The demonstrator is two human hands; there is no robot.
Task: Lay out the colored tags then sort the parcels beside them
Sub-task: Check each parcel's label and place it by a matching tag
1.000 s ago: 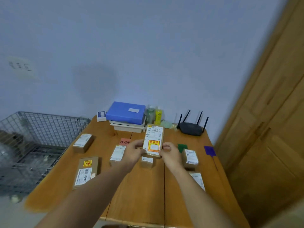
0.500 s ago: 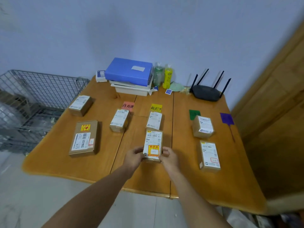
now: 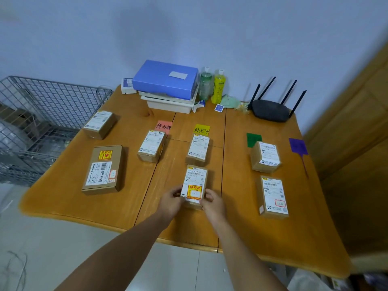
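From my remote seat the surface (image 3: 117, 206) reads as varnished wood with a soft sheen, and the parcel (image 3: 194, 186) is matt brown cardboard under a smooth paper label. The basket (image 3: 52, 97) is bare metal wire (dull grey), the router (image 3: 270, 111) matt black plastic, the tags (image 3: 202, 129) plain paper.

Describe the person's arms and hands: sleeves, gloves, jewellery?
Both forearms are bare as far as the frame shows; no sleeve is visible. The left hand and right hand wear no gloves, and no watch, ring or wristband shows. No cables or markings.
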